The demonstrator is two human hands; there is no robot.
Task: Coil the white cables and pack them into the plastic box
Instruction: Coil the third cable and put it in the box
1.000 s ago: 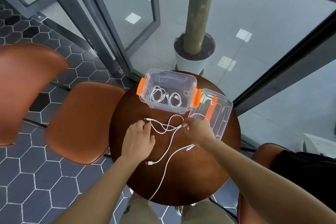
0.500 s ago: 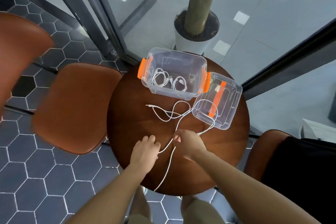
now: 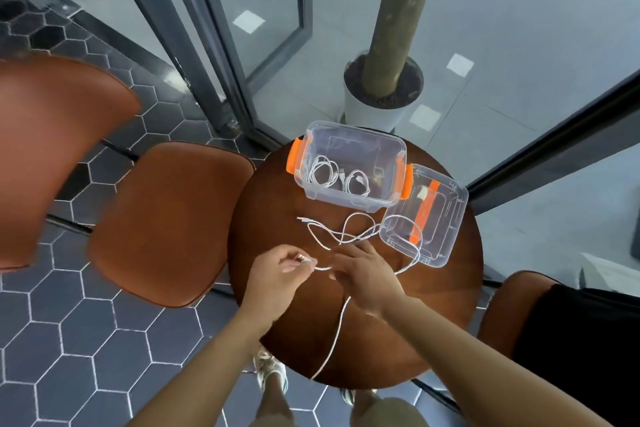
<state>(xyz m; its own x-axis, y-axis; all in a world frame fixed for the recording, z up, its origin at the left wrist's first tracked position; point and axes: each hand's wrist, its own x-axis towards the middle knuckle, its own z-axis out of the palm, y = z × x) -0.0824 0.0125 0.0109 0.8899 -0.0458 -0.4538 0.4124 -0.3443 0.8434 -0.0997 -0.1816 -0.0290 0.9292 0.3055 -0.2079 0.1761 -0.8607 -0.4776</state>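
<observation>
**Both hands on a loose white cable, two coils already in the box**

The left hand [image 3: 277, 274] is pinched shut on the plug end of a loose white cable [image 3: 337, 326], thumb and fingers pressed together around it above the near-left part of the round brown tabletop [image 3: 298, 333]. The right hand [image 3: 363, 274] sits just beside it, fingers curled over the same cable a short way along. From there one stretch runs back toward the person and hangs off the near edge of the tabletop. Another stretch lies in slack loops farther out, crossing itself and running over the corner of the clear lid [image 3: 429, 218], which lies flat to the right with an orange strip on it.

The clear plastic box [image 3: 349, 166] with orange latches stands open at the far side of the tabletop, touching the lid. Two small coiled cables [image 3: 323, 172] lie side by side on its floor.

A brown chair [image 3: 166, 222] stands left of the tabletop, and a potted trunk [image 3: 384, 94] stands behind it.
</observation>
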